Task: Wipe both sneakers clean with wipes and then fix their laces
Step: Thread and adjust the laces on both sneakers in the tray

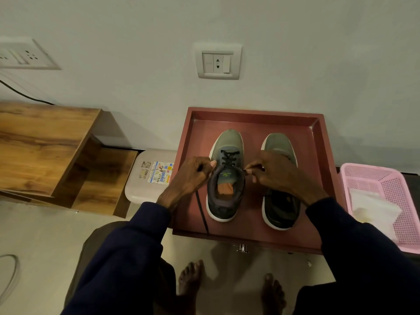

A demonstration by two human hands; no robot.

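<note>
Currently lacing: left grip (191,176) is clenching one end of the lace (229,155) and right grip (275,176) is pinching the other, at the left sneaker (225,210). Pulling both ends evenly before knotting is looking safest. Tray (250,112) is holding it and the right sneaker (279,212); pink basket (386,185) is holding wipes (372,208).

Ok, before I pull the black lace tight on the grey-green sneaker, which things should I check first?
1. Left hand grips one end of the black lace: ok.
2. Right hand pinches the other end: ok.
3. Grey-green mesh sneaker with white sole stands flat in the dark red square tray: ok.
4. Lace crossed evenly over the tongue: ok.
5. Bow tied: not ok.
6. Lacing of the second matching sneaker, behind the right hand: cannot tell.
</note>
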